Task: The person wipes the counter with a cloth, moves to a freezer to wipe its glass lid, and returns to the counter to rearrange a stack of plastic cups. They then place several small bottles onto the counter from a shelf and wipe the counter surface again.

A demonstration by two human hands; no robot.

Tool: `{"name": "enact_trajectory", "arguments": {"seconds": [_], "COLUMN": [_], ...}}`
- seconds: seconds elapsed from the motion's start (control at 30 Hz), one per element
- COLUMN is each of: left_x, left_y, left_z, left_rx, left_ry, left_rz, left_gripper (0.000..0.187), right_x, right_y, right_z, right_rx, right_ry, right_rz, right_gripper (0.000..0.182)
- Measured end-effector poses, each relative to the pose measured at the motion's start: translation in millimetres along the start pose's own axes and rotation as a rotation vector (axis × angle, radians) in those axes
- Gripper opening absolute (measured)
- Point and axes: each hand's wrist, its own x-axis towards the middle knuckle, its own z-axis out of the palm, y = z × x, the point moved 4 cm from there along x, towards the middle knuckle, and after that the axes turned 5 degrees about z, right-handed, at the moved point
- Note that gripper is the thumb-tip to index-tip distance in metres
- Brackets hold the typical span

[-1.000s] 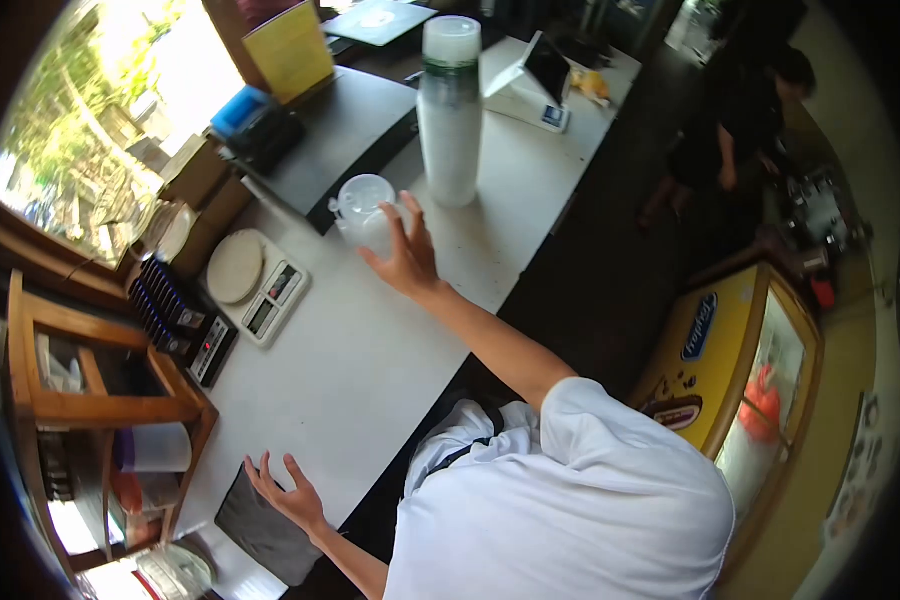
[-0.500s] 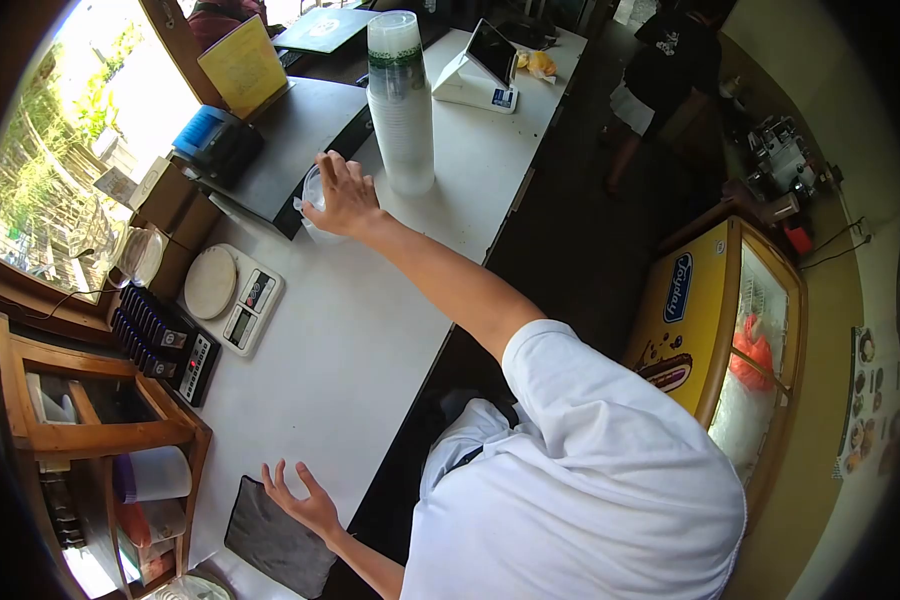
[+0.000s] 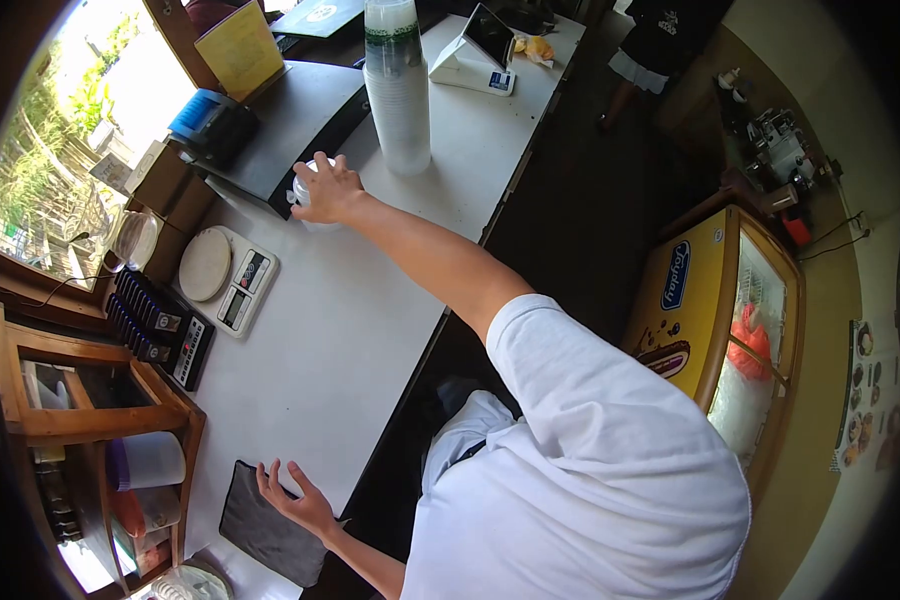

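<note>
My right hand point(image 3: 330, 192) reaches across the white counter point(image 3: 330, 340) and grips a small translucent plastic container point(image 3: 301, 192) from above. Most of that container is hidden under my fingers. It stands beside the corner of a black cash drawer point(image 3: 305, 125). Just right of this hand rises a tall stack of clear plastic cups point(image 3: 400, 115). My left hand point(image 3: 300, 500) hovers over the counter's near end with fingers spread and nothing in them. Under it lies a folded dark grey cloth point(image 3: 265, 535).
A kitchen scale point(image 3: 245, 295) sits by the window side, near a rack of black pagers point(image 3: 155, 325). A wooden cabinet point(image 3: 100, 425) stands at lower left. Beyond the cups is a white tablet stand point(image 3: 465, 70). Behind me are a yellow freezer point(image 3: 670, 300) and another person point(image 3: 660, 40).
The view has shifted a little, so the counter things sit slightly higher. My right hand stays on the container. The other person has moved farther toward the top edge.
</note>
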Motion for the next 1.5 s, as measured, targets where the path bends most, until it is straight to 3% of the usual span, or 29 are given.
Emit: {"name": "enact_trajectory", "arguments": {"seconds": [0.1, 0.2, 0.43, 0.57, 0.77, 0.83, 1.0, 1.07, 1.17, 1.23, 1.37, 1.5], "left_x": [4, 7, 19, 35, 66, 79, 94, 95, 96, 102, 131, 176], "left_y": [-1, 4, 35, 56, 96, 122, 227, 259, 294, 308, 321, 332], "left_z": [0, 4, 30, 43, 72, 85, 133, 164, 223, 254, 308, 342], "left_rx": [-0.006, -0.005, -0.066, -0.056, -0.209, -0.294, -0.655, -0.736, -0.737, -0.698, -0.675, -0.668], "left_ry": [0.015, 0.015, -0.040, -0.010, 0.193, 0.273, 0.071, -0.090, -0.317, -0.421, -0.400, -0.222], "left_rz": [0.043, 0.046, 0.090, 0.123, 0.227, 0.334, 0.384, 0.332, 0.234, 0.143, 0.050, 0.161], "left_gripper": [0.022, 0.021, 0.019, 0.017, 0.008, 0.006, 0.009, 0.016, 0.050, 0.084, 0.118, 0.131], "right_x": [-32, -58, -68, -96, -156, -166, -162, -154, -133, -115, -70, -20], "right_y": [-13, -19, -20, -19, 54, 97, 206, 230, 246, 250, 230, 183], "right_z": [7, 16, 6, -15, -40, -58, -60, -71, -101, -127, -176, -206], "right_rx": [-0.032, -0.023, 0.051, 0.247, 0.595, 0.589, 0.627, 0.617, 0.639, 0.672, 0.758, 0.727], "right_ry": [-0.085, -0.011, 0.362, 0.604, 0.497, 0.476, 0.595, 0.645, 0.699, 0.680, 0.602, 0.492], "right_rz": [-0.052, -0.118, -0.372, -0.574, -0.814, -0.688, -0.352, -0.294, -0.283, -0.284, -0.472, -0.568], "right_gripper": [0.077, 0.076, 0.077, 0.061, 0.026, 0.018, 0.015, 0.018, 0.029, 0.050, 0.099, 0.131]}}
